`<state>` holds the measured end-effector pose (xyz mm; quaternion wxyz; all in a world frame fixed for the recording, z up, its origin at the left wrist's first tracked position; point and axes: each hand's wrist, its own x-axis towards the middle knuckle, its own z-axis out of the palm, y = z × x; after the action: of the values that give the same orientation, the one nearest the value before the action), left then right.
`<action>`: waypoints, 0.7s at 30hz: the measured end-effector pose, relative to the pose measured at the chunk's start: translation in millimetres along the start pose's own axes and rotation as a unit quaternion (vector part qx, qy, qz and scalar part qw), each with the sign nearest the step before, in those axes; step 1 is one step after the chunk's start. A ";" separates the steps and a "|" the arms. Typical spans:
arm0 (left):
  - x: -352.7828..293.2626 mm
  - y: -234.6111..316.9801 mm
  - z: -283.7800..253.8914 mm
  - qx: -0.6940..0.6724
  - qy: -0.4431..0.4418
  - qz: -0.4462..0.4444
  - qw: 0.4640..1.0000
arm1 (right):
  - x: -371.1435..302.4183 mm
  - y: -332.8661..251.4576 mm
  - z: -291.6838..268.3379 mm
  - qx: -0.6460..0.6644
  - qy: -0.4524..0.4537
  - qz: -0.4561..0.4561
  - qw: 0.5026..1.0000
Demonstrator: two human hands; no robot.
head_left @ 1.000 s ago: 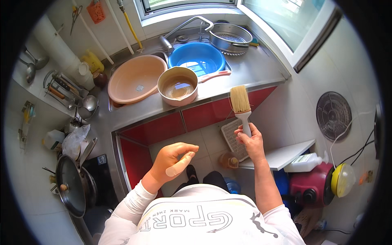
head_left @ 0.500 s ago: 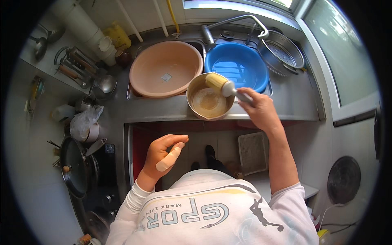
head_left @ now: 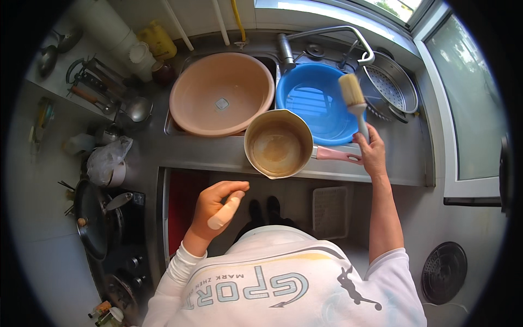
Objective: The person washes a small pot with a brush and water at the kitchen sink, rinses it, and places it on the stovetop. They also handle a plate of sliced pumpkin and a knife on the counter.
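Note:
In my right hand point(head_left: 371, 151) is a pale-bristled brush point(head_left: 351, 90) with a light grey handle, my fingers closed round the handle. Its bristles point up, over the right side of the blue basin. A saucepan point(head_left: 275, 147) with a pink handle point(head_left: 339, 155) sits at the counter's front edge, apart from both hands; brownish marks cover its inner base. My left hand point(head_left: 218, 206) hovers before my body, below the saucepan. Its fingers bend together toward the pale thumb, and nothing shows between them.
A peach basin point(head_left: 218, 122) and a water-holding blue basin point(head_left: 321, 103) fill the sink, beneath a metal faucet point(head_left: 321, 31). A steamer pot point(head_left: 389, 84) stands at right. Ladles, a knife block point(head_left: 95, 82) and a lidded pan point(head_left: 90, 220) line the left. A window frame point(head_left: 430, 82) edges the right.
My right hand has lifted the brush out of the saucepan and carried it right, turning its bristles upward. The saucepan's pink handle has come into view. My left hand has barely moved.

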<state>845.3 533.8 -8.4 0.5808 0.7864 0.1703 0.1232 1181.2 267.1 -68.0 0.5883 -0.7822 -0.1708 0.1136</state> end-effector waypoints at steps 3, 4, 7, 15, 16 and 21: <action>21.4 10.9 9.0 0.037 -0.035 0.041 0.998 | -1.3 33.5 -9.9 -0.257 -0.042 -0.019 0.965; 22.1 9.1 10.2 0.023 -0.031 0.039 0.998 | -6.0 16.9 3.1 -0.268 -0.064 0.053 0.960; 27.9 8.1 9.3 0.005 -0.047 0.036 0.998 | -14.9 15.9 6.7 -0.202 -0.113 0.108 0.967; 44.3 -1.6 8.2 -0.003 -0.084 0.058 0.995 | -80.7 9.8 28.4 -0.029 -0.130 0.171 0.976; 46.4 -1.0 7.7 0.000 -0.091 0.064 0.994 | -91.3 7.5 36.1 -0.021 -0.107 0.173 0.979; 45.6 -16.6 4.9 -0.019 -0.122 0.033 0.992 | -129.1 1.3 81.1 0.072 -0.020 0.181 0.981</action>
<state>886.6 552.7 -25.8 0.6073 0.7899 0.0697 0.0490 1032.5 286.5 -95.0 0.6090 -0.7535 -0.0301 0.2459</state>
